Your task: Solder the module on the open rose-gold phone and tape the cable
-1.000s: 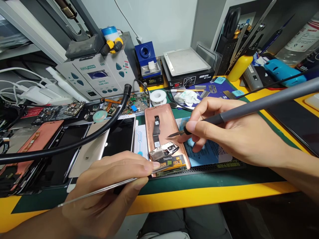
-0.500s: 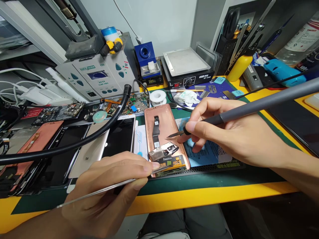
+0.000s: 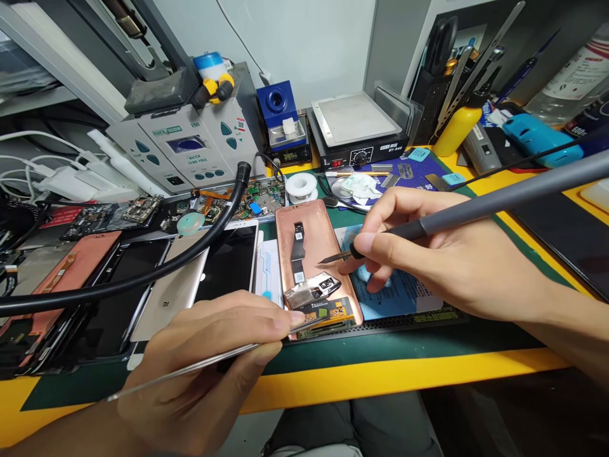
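A copper-coloured phone panel [image 3: 314, 235] lies on the green mat, bearing a black flex cable [image 3: 298, 251], a crumpled silvery foil piece [image 3: 314, 290] and an orange-and-black circuit strip [image 3: 333, 311]. My left hand [image 3: 214, 362] pinches metal tweezers [image 3: 200, 364], whose tips reach over the panel's lower end by the strip. In my right hand [image 3: 428, 254] is a grey soldering iron [image 3: 451, 216], held like a pen. Its pointed tip is over the middle of the panel, right of the flex cable; whether it touches is unclear.
Phones and a gold back cover [image 3: 164, 295] lie at left under a black hose [image 3: 143, 279]. Behind stand a grey station [image 3: 190, 143], a solder spool [image 3: 301, 185] and a hot plate [image 3: 356, 117]. A yellow bottle [image 3: 457, 130] is at back right.
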`<action>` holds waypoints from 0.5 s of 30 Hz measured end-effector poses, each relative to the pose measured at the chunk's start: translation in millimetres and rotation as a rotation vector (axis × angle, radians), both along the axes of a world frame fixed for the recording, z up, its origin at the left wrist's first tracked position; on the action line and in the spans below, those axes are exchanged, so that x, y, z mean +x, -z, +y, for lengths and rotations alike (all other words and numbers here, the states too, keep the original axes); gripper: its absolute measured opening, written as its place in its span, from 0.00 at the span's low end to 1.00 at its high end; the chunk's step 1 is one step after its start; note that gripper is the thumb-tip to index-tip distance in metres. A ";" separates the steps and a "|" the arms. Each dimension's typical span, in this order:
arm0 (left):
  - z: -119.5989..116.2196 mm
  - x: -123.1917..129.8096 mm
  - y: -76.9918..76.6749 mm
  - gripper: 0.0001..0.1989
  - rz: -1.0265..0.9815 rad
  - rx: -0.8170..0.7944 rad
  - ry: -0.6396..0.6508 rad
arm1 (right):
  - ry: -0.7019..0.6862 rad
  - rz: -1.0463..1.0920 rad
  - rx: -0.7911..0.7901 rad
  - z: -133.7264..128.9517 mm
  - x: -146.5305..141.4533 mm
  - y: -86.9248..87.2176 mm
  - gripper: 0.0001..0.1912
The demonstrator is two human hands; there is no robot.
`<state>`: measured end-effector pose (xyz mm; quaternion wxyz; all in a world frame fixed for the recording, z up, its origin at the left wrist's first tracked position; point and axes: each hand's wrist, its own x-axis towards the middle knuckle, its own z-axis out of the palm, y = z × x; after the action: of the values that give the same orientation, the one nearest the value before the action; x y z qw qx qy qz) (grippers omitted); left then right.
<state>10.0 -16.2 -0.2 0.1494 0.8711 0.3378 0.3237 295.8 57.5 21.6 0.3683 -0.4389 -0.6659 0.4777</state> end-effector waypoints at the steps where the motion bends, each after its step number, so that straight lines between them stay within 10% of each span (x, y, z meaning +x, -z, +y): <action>1: 0.7 -0.4 -0.6 0.19 -0.003 0.003 0.004 | 0.002 -0.002 -0.004 -0.1 0.0 -0.5 0.11; 15: 2.2 3.1 -2.9 0.21 -0.031 -0.007 0.014 | -0.012 0.034 -0.077 0.2 0.3 -0.5 0.11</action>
<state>13.1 -14.1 2.7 0.1597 0.8678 0.3306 0.3348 296.2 57.8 22.1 0.3596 -0.4407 -0.6431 0.5127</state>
